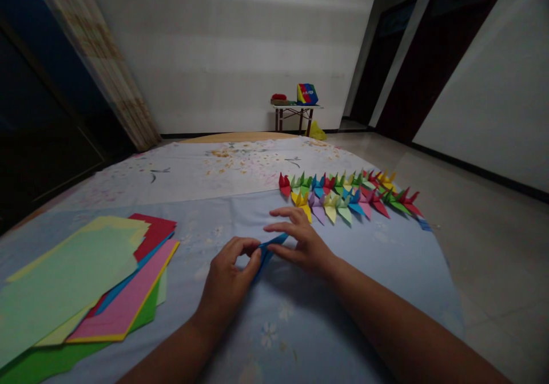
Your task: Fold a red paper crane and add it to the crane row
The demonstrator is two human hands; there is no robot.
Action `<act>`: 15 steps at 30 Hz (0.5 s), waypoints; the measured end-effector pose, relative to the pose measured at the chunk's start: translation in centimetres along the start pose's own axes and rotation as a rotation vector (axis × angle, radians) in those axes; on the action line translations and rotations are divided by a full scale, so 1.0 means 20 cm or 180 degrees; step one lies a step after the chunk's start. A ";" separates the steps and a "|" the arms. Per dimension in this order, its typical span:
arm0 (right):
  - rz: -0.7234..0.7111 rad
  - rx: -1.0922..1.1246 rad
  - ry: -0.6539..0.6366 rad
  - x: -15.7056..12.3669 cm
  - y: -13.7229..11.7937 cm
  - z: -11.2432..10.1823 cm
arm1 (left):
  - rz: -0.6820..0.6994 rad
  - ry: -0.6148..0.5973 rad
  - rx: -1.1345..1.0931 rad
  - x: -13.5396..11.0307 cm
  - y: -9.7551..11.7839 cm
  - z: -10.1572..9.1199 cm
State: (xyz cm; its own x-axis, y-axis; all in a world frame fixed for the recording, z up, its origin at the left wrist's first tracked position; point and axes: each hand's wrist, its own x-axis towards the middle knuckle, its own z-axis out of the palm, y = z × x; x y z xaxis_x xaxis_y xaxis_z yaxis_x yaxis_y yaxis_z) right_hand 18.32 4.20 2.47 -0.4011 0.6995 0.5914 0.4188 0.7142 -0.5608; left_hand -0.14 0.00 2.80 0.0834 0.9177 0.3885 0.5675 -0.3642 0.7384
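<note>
A partly folded blue paper (270, 245) lies on the light blue floral cloth (300, 315) between my hands. My left hand (229, 278) pinches its near end, fingers curled round the fold. My right hand (300, 241) presses on its far end, fingers stretched over the paper. Just beyond my right hand, two rows of finished paper cranes (347, 195) in red, green, blue, yellow, purple and pink lie on the cloth.
A loose stack of coloured paper sheets (81, 281) lies at the left. The cloth's right edge (446, 258) drops to a tiled floor. A small table (295, 115) with a colourful box stands by the far wall. A curtain (98, 58) hangs at the left.
</note>
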 end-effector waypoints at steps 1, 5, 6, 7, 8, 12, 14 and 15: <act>-0.0128 -0.0245 -0.0025 0.00 -0.01 0.00 | 0.0062 -0.0030 0.0026 0.00 0.01 0.00; -0.0307 -0.0717 0.0088 -0.02 -0.01 0.04 | -0.0007 -0.0004 0.0020 -0.01 0.00 0.02; -0.0314 -0.0759 0.0150 -0.02 -0.01 0.04 | -0.0069 0.0032 -0.0002 -0.01 0.00 0.02; -0.0315 -0.0781 0.0211 -0.02 -0.01 0.05 | -0.0130 0.0065 -0.0027 -0.01 -0.01 0.02; -0.0312 -0.0786 0.0274 -0.02 -0.01 0.05 | -0.0185 0.0094 -0.0049 -0.02 -0.01 0.02; -0.0234 -0.0759 0.0458 -0.02 -0.02 0.04 | -0.0269 0.0163 -0.0123 -0.02 -0.02 0.02; -0.0156 -0.0749 0.0520 -0.01 -0.03 0.05 | -0.0321 0.0175 -0.0216 -0.01 -0.02 0.02; -0.0119 -0.0748 0.0547 -0.01 -0.04 0.05 | -0.0353 0.0180 -0.0271 -0.01 -0.02 0.02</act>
State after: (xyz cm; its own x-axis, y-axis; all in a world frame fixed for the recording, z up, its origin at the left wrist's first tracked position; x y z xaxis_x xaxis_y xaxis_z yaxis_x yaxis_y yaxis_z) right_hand 17.32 3.51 2.15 -0.2841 0.6444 0.7099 0.5918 0.7004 -0.3990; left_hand -0.01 -0.03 2.17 -0.0237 0.9435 0.3305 0.4988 -0.2753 0.8218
